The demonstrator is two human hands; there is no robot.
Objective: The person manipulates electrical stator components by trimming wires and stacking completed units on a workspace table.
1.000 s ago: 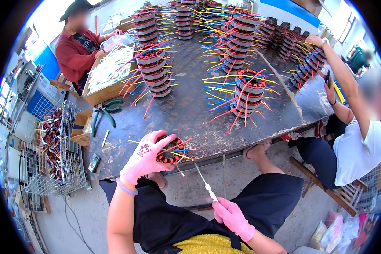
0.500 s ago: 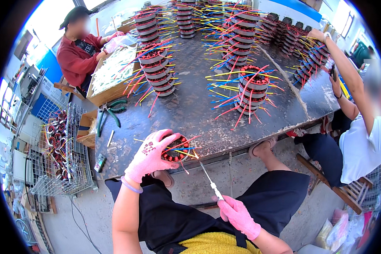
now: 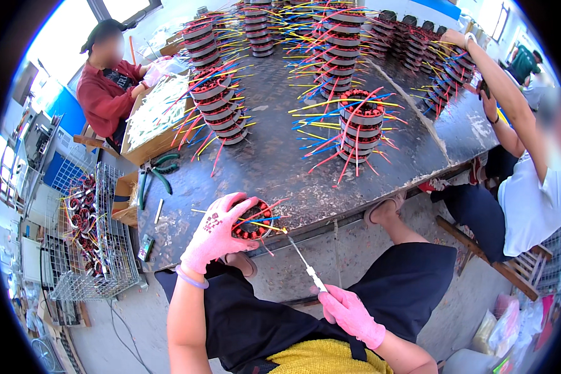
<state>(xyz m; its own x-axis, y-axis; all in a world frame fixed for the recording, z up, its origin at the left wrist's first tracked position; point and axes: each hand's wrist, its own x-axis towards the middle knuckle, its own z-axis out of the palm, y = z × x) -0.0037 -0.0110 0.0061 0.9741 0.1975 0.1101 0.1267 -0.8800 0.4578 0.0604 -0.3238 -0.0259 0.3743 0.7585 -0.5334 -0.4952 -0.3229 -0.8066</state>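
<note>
My left hand point(image 3: 217, 232), in a pink glove, is wrapped round the side of a wound motor stator point(image 3: 267, 222) at the table's front edge. Red coils line its ring, and red and yellow wires stick out to the right. My right hand point(image 3: 352, 315), gloved in pink too, is closed round the white handle of a tool point(image 3: 313, 276) with a long thin metal shaft. Its tip points up at the yellow wire ends, close by; whether they touch I cannot tell. Part of the stator is hidden behind my left fingers.
Stator stacks point(image 3: 358, 129) with loose wires stand on the dark table point(image 3: 274, 165). Green-handled pliers point(image 3: 158, 174) lie left, near a box of white strips point(image 3: 159, 118). A wire basket point(image 3: 96, 274) holds more stators. One co-worker point(image 3: 109, 87) sits far left, another point(image 3: 527, 212) at right.
The view has shifted slightly. The blue wire that showed beside the stator's wire ends no longer shows there. The tool's tip sits slightly lower; both hands keep their grip.
</note>
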